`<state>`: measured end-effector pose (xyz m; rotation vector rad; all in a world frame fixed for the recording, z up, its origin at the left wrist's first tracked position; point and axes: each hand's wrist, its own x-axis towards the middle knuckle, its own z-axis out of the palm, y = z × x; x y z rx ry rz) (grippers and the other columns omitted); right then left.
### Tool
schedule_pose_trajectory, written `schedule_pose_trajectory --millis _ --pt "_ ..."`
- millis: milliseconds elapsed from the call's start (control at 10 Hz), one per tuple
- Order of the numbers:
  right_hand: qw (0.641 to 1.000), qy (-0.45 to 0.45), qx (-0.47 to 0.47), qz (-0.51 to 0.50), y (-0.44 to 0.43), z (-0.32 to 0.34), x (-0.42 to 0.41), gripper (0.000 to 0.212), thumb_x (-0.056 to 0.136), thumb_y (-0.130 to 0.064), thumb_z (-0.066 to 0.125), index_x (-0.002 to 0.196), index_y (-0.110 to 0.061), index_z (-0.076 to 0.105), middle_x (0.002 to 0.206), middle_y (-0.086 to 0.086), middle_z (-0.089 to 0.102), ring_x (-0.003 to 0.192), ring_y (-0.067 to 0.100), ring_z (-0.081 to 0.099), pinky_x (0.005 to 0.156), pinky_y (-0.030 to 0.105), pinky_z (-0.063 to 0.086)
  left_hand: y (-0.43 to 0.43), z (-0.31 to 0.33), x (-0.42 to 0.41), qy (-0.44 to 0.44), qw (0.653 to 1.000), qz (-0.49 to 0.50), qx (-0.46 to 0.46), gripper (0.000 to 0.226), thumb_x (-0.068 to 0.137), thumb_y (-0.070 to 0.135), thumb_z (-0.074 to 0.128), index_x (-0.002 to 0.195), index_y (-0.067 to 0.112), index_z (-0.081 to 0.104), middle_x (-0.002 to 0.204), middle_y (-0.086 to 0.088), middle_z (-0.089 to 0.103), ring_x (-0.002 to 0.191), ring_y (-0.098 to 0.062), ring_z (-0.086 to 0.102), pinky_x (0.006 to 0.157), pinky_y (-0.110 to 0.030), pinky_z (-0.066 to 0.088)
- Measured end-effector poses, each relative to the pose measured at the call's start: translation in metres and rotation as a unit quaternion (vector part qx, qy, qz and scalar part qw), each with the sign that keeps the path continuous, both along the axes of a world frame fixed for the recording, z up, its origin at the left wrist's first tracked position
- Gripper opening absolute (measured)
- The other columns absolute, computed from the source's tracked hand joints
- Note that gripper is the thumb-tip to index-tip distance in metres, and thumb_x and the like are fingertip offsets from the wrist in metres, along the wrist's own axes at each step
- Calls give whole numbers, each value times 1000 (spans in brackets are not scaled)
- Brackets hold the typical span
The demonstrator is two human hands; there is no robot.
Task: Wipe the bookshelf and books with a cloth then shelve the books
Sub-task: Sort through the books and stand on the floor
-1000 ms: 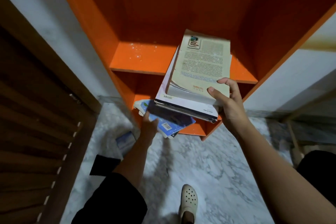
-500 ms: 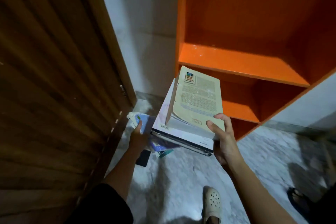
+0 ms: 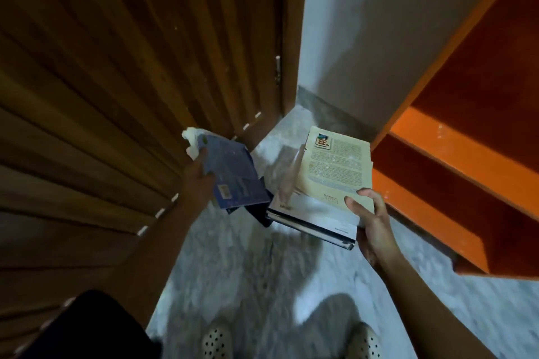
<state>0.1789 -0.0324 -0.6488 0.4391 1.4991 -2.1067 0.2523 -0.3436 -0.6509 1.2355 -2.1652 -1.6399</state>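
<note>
Orange bookshelf fills the R side of the view, w/ pale specks on its upper board. Everything below is placed from it.

R hand sits just off the bookshelf's front edge, level w/ its lower boards. It grips a stack of books: thumb laid on top near the close corner, fingers curled round the side facing the bookshelf & under.
- Top of the stack is a cream book, text-covered face up, w/ a small sticker in its far corner.
- Beneath it is a wider white book, sticking out on the side away from the bookshelf.
- At the bottom is a dark-edged book, too blurred for detail.

The stack is tilted, in the air over the floor, close to the bookshelf but not touching it.

L hand is farther from the bookshelf, beyond the stack & near the wooden door. It grips a blue book: thumb over the cover edge, other fingers hidden below. The book has a barcode label at its near corner. A white cloth is bunched at the blue book's far corner, touching it. Can't tell if the hand pinches it too. A dark thing shows under the blue book, btw it & the stack. Can't tell what it is.

A pale wall runs btw the door & the bookshelf. The marble floor spreads out from the bookshelf's base. Two pale perforated shoes stand on it, well apart from the bookshelf.
</note>
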Motion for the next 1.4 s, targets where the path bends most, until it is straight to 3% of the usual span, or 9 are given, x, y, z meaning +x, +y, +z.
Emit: schedule_pose_trajectory --millis 200,400,600,800,900,1100,1200,1300,1400 --pt "994 24 78 79 0 -158 -44 26 85 -1 62 87 -25 51 111 1 66 84 30 65 65 40 48 -19 -100 -16 104 990 96 -16 50 93 3 50 140 19 43 137 -4 50 117 -24 56 100 -45 46" --pt "983 57 126 118 -5 -286 -73 22 86 0 60 95 -17 48 103 11 62 40 5 48 35 17 33 -22 -138 -44 189 976 94 -59 52 94 -2 49 142 11 37 146 -1 40 130 -17 44 107 -34 39" --pt "981 62 143 116 16 -378 -78 27 85 -6 65 97 -29 56 120 11 62 61 9 55 42 15 42 5 -167 -64 239 965 108 -9 55 95 -4 45 145 13 32 148 -5 37 125 -21 51 96 -36 50" --pt "970 104 170 143 20 -406 -84 31 89 -2 59 109 -23 51 105 17 58 38 14 36 35 20 30 41 -199 -82 265 956 120 47 54 95 -5 44 144 14 34 149 -2 37 122 -21 53 88 -31 54" --pt "961 119 195 155 18 -411 -82 31 89 -2 60 111 -21 51 109 11 57 45 22 40 43 28 36 61 -214 -89 283 945 129 99 54 94 -4 45 143 17 36 146 -4 42 116 -23 58 94 -44 51" --pt "928 212 287 109 20 -408 -77 32 90 -3 58 121 -9 56 116 15 60 86 26 62 73 24 50 103 -249 -96 277 941 132 142 56 92 -7 49 142 14 38 147 -10 39 126 -29 49 104 -49 42" --pt "955 202 215 18 8 -391 -73 29 95 -11 53 124 -14 54 126 11 57 111 24 58 93 29 46 130 -266 -96 269 937 138 176 56 92 -6 48 143 13 36 143 -7 44 120 -22 54 102 -41 45" --pt "997 79 -26 -2 -20 -367 -70 35 97 -21 51 131 -21 42 126 17 56 103 35 59 89 44 48 156 -291 -92 241 942 141 188 57 93 -5 47 145 15 33 135 -4 51 99 -11 61 83 -24 53" --pt "996 53 -75 13 -31 -363 -67 59 83 -24 67 134 -17 40 130 22 55 110 46 56 86 60 45 171 -324 -82 204 947 148 198 62 93 -6 48 146 21 32 122 4 57 76 0 62 69 -26 54"
